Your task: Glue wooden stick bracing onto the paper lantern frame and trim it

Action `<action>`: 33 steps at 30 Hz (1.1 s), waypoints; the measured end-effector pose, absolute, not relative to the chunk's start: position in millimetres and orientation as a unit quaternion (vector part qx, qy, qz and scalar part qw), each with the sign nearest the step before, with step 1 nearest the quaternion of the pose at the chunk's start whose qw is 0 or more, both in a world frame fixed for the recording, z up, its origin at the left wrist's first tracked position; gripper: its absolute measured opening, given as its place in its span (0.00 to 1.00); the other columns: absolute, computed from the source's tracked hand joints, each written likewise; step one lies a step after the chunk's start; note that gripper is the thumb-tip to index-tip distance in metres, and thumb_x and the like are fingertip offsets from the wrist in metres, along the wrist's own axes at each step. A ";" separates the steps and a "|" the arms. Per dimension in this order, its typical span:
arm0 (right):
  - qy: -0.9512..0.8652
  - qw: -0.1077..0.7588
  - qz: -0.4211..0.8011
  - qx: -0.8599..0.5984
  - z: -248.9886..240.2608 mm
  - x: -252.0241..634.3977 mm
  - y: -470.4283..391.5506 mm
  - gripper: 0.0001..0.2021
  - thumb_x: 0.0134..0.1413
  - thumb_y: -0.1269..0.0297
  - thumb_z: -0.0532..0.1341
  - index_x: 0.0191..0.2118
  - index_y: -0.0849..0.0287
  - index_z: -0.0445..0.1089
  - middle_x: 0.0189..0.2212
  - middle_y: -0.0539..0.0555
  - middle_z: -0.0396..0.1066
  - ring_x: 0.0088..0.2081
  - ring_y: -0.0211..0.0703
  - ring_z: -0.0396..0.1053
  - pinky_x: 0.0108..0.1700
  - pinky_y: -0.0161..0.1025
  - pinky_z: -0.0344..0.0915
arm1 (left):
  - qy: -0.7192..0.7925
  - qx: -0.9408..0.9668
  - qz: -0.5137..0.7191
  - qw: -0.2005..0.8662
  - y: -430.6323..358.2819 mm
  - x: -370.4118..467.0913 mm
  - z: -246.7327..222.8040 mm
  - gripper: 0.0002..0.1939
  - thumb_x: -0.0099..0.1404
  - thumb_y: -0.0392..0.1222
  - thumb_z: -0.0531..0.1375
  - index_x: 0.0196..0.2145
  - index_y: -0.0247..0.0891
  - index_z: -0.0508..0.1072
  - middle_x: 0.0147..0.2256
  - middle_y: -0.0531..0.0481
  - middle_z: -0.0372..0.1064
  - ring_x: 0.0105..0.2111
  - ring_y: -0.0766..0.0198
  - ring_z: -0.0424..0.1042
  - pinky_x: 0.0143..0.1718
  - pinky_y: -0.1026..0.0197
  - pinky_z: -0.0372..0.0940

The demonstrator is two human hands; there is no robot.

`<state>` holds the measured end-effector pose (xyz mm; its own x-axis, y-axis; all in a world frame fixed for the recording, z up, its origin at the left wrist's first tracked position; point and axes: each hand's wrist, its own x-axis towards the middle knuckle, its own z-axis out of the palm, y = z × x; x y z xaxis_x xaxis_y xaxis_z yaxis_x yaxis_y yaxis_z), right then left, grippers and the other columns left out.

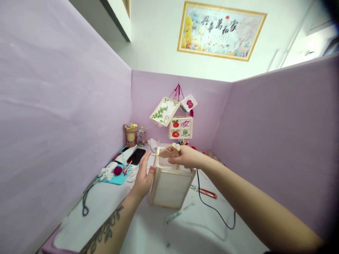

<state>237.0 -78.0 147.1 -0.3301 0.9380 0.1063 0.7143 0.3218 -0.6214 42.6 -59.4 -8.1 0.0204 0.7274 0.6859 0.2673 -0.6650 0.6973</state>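
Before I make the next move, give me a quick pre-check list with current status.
1. Right-hand grip closed around the beige tool: ok.
2. Left-hand grip firm on the white-panelled box: cannot tell; it is at the upper left edge.
3. Box standing upright on the table: ok.
4. Black cord clear of the box's front panel: ok, it runs down to the right.
5. Tool tip touching the box: cannot tell, too small.
6. Table free of loose tools: not ok, orange-handled tool lies right.

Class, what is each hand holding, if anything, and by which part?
The right hand grips what looks like a glue gun by its handle end. The left hand is at the box frame; whether it grips anything cannot be told.
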 end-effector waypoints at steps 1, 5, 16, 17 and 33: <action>-0.779 0.232 0.242 -0.531 147.4 237.0 -78.3 0.06 0.43 0.65 0.66 0.30 0.59 0.74 0.18 0.47 0.66 0.20 0.35 0.62 0.21 0.30 0.56 | 0.360 0.690 0.599 0.187 -59.7 42.6 -7.7 0.30 0.69 0.56 0.48 0.64 0.41 0.55 0.64 0.38 0.51 0.64 0.51 0.51 0.63 0.43 0.50; -0.780 0.222 0.238 -0.535 148.2 238.0 -78.6 0.05 0.44 0.65 0.66 0.31 0.59 0.74 0.18 0.47 0.67 0.20 0.35 0.63 0.21 0.31 0.57 | 0.356 0.692 0.603 0.173 -60.4 42.7 -6.7 0.29 0.70 0.56 0.49 0.63 0.42 0.56 0.63 0.39 0.53 0.64 0.51 0.52 0.62 0.43 0.52; -0.789 0.193 0.252 -0.527 148.1 240.2 -76.7 0.12 0.44 0.64 0.66 0.38 0.59 0.76 0.24 0.50 0.72 0.22 0.36 0.65 0.22 0.30 0.58 | 0.357 0.689 0.604 0.183 -59.3 42.9 -8.5 0.29 0.69 0.56 0.49 0.63 0.42 0.56 0.63 0.39 0.53 0.64 0.52 0.52 0.62 0.43 0.51; -0.787 0.195 0.268 -0.521 151.3 243.5 -77.3 0.13 0.44 0.64 0.66 0.39 0.59 0.76 0.25 0.50 0.72 0.23 0.36 0.65 0.21 0.30 0.58 | 0.359 0.687 0.604 0.185 -59.8 42.6 -8.1 0.29 0.69 0.56 0.49 0.63 0.42 0.56 0.63 0.39 0.53 0.64 0.51 0.52 0.63 0.43 0.51; -0.685 0.510 0.195 -0.483 59.8 287.8 -161.7 0.20 0.53 0.57 0.62 0.52 0.54 0.70 0.46 0.58 0.73 0.46 0.53 0.70 0.44 0.47 0.69 | 0.304 0.741 0.596 -0.063 -85.4 39.1 12.9 0.15 0.68 0.36 0.54 0.50 0.45 0.70 0.47 0.46 0.65 0.50 0.57 0.65 0.53 0.51 0.62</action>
<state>287.8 -161.7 59.8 -0.0138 0.8606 0.5091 0.4624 0.4569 -0.7599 39.1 -85.4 12.9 0.1050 0.3757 0.9208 0.5261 -0.8067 0.2692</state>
